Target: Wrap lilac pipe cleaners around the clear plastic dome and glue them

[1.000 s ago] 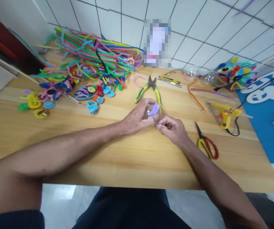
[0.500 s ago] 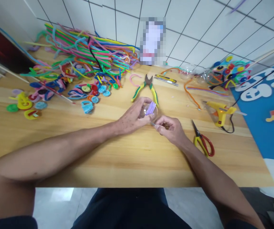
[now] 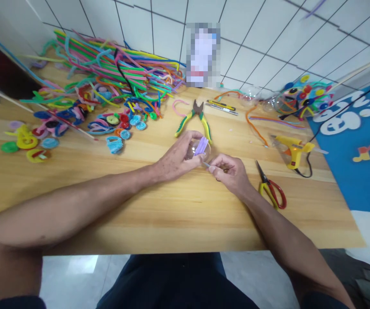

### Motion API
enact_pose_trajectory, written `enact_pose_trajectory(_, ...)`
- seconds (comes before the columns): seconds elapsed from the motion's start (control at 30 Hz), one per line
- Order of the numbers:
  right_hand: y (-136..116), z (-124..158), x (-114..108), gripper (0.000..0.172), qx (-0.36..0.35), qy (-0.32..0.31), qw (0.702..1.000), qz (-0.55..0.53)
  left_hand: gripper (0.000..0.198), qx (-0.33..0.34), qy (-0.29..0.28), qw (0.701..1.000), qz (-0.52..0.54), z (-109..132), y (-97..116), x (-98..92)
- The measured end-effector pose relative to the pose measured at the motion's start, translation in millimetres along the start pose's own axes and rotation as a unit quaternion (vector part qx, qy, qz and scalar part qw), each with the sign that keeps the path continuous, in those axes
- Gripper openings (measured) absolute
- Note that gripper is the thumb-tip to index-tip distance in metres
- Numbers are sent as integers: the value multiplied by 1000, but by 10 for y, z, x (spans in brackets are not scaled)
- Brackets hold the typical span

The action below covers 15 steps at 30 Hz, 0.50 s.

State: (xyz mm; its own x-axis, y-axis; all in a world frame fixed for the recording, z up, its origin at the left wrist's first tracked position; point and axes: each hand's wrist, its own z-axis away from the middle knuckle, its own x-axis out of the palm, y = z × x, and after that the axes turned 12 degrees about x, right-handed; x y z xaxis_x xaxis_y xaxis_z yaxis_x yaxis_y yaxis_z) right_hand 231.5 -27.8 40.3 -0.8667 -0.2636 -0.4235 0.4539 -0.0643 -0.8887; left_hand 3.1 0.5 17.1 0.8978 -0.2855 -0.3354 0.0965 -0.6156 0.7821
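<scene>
My left hand is wrapped round a clear plastic ball from its left side, thumb below and fingers over the top. A lilac fuzzy piece, like folded pipe cleaner, shows at the ball; I cannot tell whether it lies inside or against it. My right hand pinches a thin grey metal tool, whose tip points at the ball's lower right by my left thumb. The tool's other end is mostly hidden in my fingers. Just beyond the ball lie green-and-yellow pliers, jaws apart.
Yellow-and-red-handled scissors and a yellow glue gun lie to the right. Craft knives are behind the pliers. Bundled pipe cleaners and several coiled pieces cover the left. More clear balls stand at the back.
The view has shifted slightly, so everything sits a little further left. Both hands keep their hold; slightly more of the metal tool shows between my right fingers and the ball.
</scene>
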Motion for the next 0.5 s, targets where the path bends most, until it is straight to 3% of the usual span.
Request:
enact_pose_trajectory(0.17, -28, 13, -6, 26, -10, 61, 998, -14, 45, 12, 2, 1000, 0, 1, -5, 2)
enact_pose_trajectory(0.5, -60, -8, 21, 27, -20, 47, 999, -12, 46, 16, -1, 1000, -10, 10, -11, 1)
